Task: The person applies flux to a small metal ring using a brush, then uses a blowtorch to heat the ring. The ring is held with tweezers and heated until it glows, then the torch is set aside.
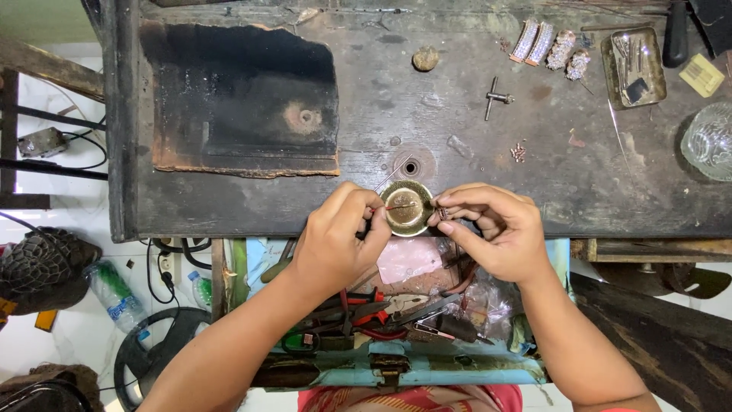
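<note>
Small brass dish [407, 207] at the near edge of the bench [457, 137], between both hands. A thin red-tipped pick [396, 205], pinched in the left hand [339, 240], lies nearly level, its tip over the dish centre. The right hand [492, 229] pinches a tiny beaded piece [442, 213] touching the dish's right rim. An open tool drawer [396, 313] sits below the dish.

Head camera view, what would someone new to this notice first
First, the two hands meeting at the bench's near edge: the left hand holds a thin red-tipped tool over a small brass dish, while the right hand pinches a tiny piece beside it. Next, the big scorched board at far left, and sparkling bracelets at far right.
</note>
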